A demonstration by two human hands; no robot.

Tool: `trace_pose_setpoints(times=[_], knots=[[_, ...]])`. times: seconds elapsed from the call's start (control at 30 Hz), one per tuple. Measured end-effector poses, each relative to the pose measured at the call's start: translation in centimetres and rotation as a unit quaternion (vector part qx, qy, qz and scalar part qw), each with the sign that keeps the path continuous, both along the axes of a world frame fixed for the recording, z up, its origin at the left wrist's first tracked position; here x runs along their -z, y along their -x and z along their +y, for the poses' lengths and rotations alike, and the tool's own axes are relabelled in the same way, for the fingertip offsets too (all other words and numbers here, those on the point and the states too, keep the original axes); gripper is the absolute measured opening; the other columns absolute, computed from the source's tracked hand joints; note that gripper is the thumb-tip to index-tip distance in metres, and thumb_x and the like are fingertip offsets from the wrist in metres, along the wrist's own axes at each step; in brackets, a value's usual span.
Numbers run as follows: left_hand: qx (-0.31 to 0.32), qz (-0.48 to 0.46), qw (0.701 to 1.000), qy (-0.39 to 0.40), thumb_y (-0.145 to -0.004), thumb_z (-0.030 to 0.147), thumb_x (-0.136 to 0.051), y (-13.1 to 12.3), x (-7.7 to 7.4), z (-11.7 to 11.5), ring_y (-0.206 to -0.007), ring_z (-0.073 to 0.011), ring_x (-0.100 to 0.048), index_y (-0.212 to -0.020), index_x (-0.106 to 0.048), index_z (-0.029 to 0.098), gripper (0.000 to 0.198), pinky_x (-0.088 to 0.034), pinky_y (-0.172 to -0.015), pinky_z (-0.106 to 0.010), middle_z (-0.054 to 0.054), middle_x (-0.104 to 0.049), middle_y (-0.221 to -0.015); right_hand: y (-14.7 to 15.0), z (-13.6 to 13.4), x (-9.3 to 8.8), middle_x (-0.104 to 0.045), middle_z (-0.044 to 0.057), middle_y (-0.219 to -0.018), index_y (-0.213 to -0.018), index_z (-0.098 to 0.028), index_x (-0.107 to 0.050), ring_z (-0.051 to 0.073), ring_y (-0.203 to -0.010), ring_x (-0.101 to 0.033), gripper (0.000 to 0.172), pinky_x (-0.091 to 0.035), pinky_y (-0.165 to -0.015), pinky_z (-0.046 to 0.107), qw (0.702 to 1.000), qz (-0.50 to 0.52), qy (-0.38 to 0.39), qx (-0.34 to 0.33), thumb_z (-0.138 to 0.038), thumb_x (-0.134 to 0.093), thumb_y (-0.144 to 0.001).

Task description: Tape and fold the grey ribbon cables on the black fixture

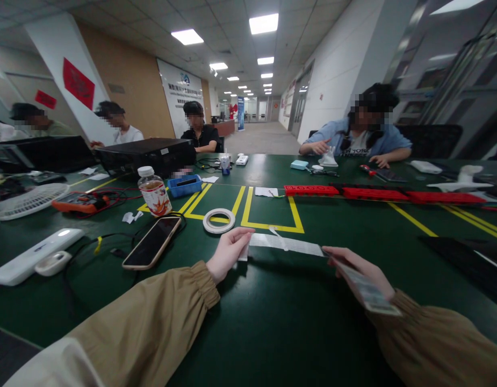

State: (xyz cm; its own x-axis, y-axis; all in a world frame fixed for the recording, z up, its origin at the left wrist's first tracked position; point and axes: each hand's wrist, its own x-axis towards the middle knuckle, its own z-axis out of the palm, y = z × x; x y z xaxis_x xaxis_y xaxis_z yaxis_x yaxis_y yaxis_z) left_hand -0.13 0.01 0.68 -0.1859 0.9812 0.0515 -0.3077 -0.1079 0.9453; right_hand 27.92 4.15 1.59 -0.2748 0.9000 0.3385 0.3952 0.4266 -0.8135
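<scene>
My left hand pinches the left end of a long white strip, a tape-like band held stretched just above the green table. My right hand grips the strip's right end, which runs on past my fingers toward my wrist. Both sleeves are tan. A roll of white tape lies flat just beyond my left hand, on the yellow floor-style marking lines.
A phone lies face up left of my left hand, with a drink bottle, blue tray, multimeter and white fan further left. Red bars lie far right. Several people sit across the table.
</scene>
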Motion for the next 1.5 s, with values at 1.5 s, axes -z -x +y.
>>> trace_pose_setpoints(times=[1.5], knots=[[0.107, 0.65, 0.721, -0.217, -0.086, 0.027, -0.056, -0.8, -0.7, -2.1, -0.094, -0.0163, -0.057, -0.117, -0.048, 0.023, 0.032, -0.039, -0.083, -0.03, 0.0, -0.061, -0.105, -0.7, 0.5, 0.8, -0.046, 0.0, -0.053, -0.057, -0.018, -0.047, 0.012, -0.047, -0.045, 0.047, -0.034, -0.048, 0.025, 0.965, -0.2, -0.007, -0.17, -0.055, -0.04, -0.087]])
